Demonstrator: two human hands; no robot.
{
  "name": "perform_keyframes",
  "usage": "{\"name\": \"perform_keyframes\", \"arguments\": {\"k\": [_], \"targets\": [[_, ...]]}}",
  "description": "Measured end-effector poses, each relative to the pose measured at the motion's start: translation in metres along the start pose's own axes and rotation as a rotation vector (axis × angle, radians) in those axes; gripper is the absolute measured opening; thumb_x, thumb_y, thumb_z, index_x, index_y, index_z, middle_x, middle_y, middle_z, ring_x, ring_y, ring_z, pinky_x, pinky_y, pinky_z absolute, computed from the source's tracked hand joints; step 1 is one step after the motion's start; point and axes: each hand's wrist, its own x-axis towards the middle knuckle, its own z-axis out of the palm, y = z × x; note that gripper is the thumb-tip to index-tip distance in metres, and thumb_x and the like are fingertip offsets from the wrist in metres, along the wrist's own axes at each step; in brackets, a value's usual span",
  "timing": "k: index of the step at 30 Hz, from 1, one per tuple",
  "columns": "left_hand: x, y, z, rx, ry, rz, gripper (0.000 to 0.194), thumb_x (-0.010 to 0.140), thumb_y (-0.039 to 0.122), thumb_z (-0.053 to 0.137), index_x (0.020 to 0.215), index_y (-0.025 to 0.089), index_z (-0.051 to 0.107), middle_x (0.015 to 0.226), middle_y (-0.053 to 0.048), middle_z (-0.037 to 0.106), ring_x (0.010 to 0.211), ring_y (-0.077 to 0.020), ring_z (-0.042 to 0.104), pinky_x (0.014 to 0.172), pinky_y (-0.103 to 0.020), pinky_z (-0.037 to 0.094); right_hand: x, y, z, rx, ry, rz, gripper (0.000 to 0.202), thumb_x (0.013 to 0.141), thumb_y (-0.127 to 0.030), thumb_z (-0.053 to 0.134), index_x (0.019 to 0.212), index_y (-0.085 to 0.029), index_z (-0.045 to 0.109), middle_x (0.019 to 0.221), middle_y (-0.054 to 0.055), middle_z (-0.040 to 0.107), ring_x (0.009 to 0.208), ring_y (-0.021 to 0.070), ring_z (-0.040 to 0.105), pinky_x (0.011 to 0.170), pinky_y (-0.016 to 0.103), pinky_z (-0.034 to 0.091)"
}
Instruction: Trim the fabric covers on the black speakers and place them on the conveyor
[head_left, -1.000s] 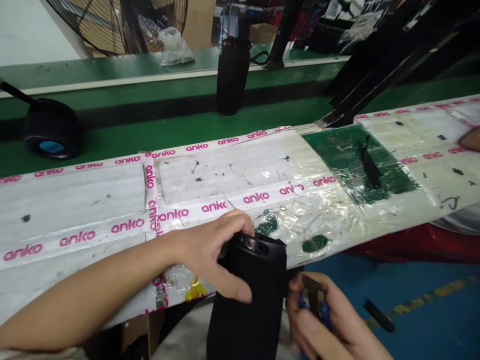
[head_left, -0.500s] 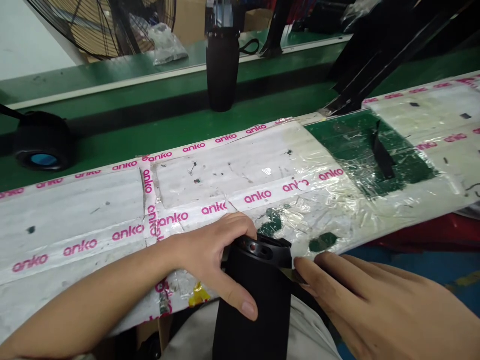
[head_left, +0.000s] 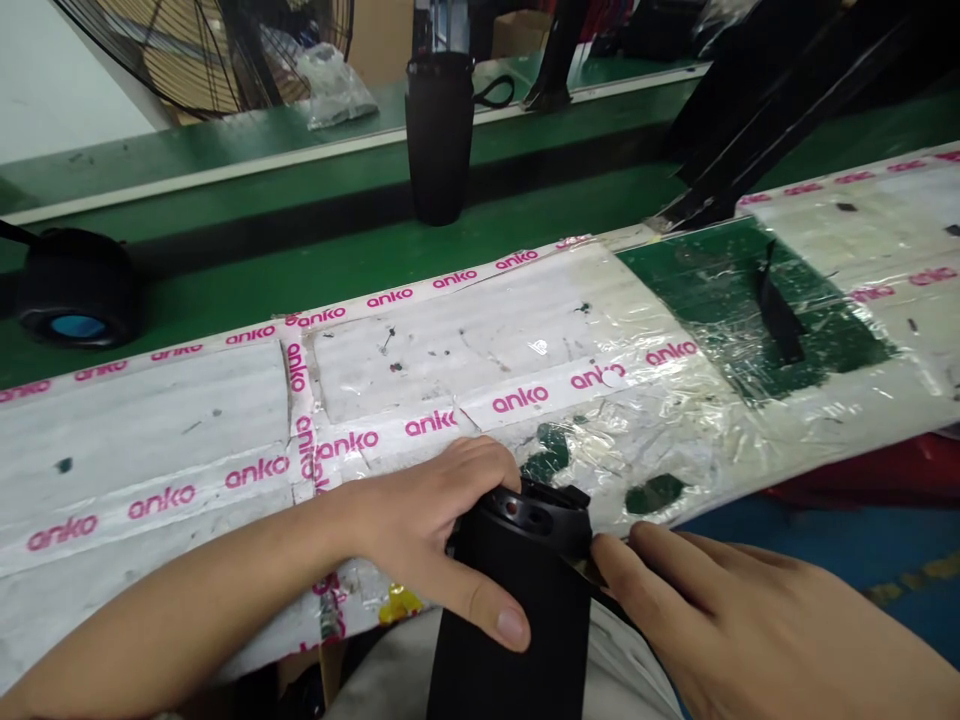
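Note:
A black cylindrical portable speaker (head_left: 517,620) stands nearly upright above my lap, at the front edge of the worktable. Its dark top ring (head_left: 536,515) has round holes in the side. My left hand (head_left: 457,535) is wrapped round the speaker from the left, thumb across its front and fingers behind the top ring. At the right side of the rim, my right hand (head_left: 720,610) is closed with its fingertips pinched close to the ring. A thin, dull metallic sliver shows at those fingertips; the rest of it is hidden.
The white-covered worktable (head_left: 450,350) bears pink-lettered tape. A black strip (head_left: 780,310) lies on its green patch. Behind runs a green conveyor belt (head_left: 292,250) with a standing black speaker (head_left: 440,140) and a lying one with a blue end (head_left: 79,290). A fan (head_left: 202,50) stands farther back.
The held speaker and both hands sit slightly lower and further right in view. Both grips look the same. The speakers on the belt have shifted slightly left.

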Motion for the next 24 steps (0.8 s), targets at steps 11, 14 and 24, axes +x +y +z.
{"name": "perform_keyframes", "arguments": {"k": [11,14,24], "targets": [[0.005,0.023,-0.001,-0.020,-0.071,-0.365,0.080,0.064,0.072,0.101,0.110,0.025,0.056,0.115,-0.007,0.068,0.096,-0.0267,0.070,0.078,-0.039,0.063,-0.014,0.000,-0.005,-0.008,-0.027,0.199,0.044,0.090,-0.028,0.072,0.134,-0.028,0.069,0.092,0.008,0.077,0.067,0.0278,0.068,0.051,0.035,0.048],[0.009,0.019,-0.001,0.059,-0.021,-0.250,0.080,0.057,0.078,0.101,0.098,0.026,0.057,0.106,-0.005,0.066,0.105,-0.0311,0.069,0.093,-0.046,0.065,-0.021,0.009,-0.008,-0.011,-0.009,0.241,0.040,0.093,-0.030,0.072,0.133,-0.029,0.071,0.093,0.009,0.077,0.070,0.0293,0.071,0.051,0.035,0.049],[0.006,0.002,0.006,-0.030,0.076,-0.059,0.081,0.050,0.068,0.108,0.099,0.027,0.058,0.104,-0.004,0.076,0.096,-0.0284,0.076,0.090,-0.041,0.062,-0.003,0.006,-0.002,0.041,0.006,0.075,0.050,0.087,0.001,0.046,0.128,-0.025,0.055,0.088,-0.002,0.075,0.055,0.0191,0.071,0.046,0.039,0.049]]}}
